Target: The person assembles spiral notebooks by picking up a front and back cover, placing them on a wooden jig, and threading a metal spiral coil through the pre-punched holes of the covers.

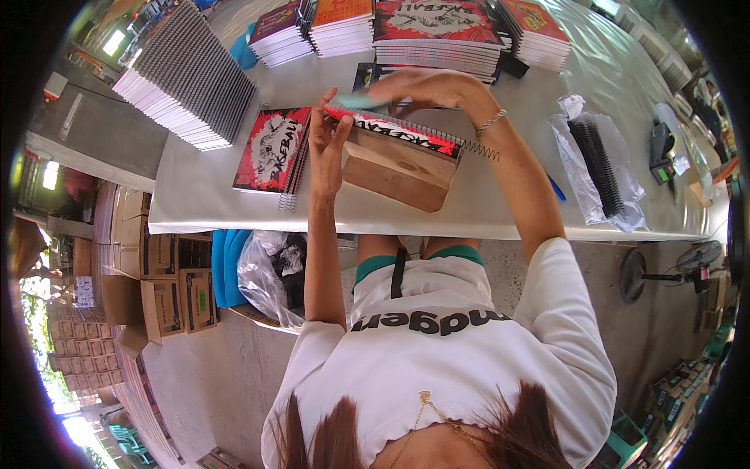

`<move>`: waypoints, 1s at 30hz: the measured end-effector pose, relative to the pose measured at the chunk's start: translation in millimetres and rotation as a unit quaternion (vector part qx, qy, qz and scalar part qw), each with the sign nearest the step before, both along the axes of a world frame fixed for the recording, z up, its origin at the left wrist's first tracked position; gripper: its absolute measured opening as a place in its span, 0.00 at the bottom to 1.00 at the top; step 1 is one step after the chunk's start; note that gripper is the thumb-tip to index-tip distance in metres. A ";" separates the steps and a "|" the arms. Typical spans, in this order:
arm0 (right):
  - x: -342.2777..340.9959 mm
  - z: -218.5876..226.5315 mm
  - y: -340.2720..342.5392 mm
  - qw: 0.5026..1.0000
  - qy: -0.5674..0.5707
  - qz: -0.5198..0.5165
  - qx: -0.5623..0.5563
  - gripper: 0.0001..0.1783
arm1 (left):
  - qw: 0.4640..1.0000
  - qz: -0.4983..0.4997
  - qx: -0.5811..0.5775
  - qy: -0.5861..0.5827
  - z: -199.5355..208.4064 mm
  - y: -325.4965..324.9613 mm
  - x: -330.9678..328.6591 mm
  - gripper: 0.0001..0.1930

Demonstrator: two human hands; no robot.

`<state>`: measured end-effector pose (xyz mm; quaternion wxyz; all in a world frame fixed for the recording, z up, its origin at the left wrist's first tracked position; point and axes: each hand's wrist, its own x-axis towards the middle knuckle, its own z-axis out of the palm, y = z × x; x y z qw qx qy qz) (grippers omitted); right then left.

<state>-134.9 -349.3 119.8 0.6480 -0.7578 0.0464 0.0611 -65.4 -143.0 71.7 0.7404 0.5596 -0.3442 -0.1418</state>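
A notebook (391, 127) with a red, black and white cover is propped against a wooden block (398, 173) on the table. A dark wire coil (480, 148) runs along its upper edge, and a loose length sticks out past its right end. My left hand (328, 144) is closed on the notebook's left end, thumb on the cover side. Just above the coil, my right hand (433, 87) arches over, smeared by motion. By its fingertips is a blurred teal thing (358, 102); its kind cannot be made out. Left of my left hand lies a similar coil-bound notebook (269, 152).
A tall stack of coil-bound notebooks (187, 82) stands at the far left. More notebook stacks (437, 35) line the table's back. On the right lie a blue pen (556, 188) and a bundle of black coils (598, 164) on plastic wrap. The table's front edge (500, 233) is close to me.
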 end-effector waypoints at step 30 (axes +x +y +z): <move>-162.9 -88.3 -42.6 0.883 -0.064 -0.284 -0.369 0.34 | 0.992 0.107 -0.059 0.040 -14.7 8.2 -59.3 0.12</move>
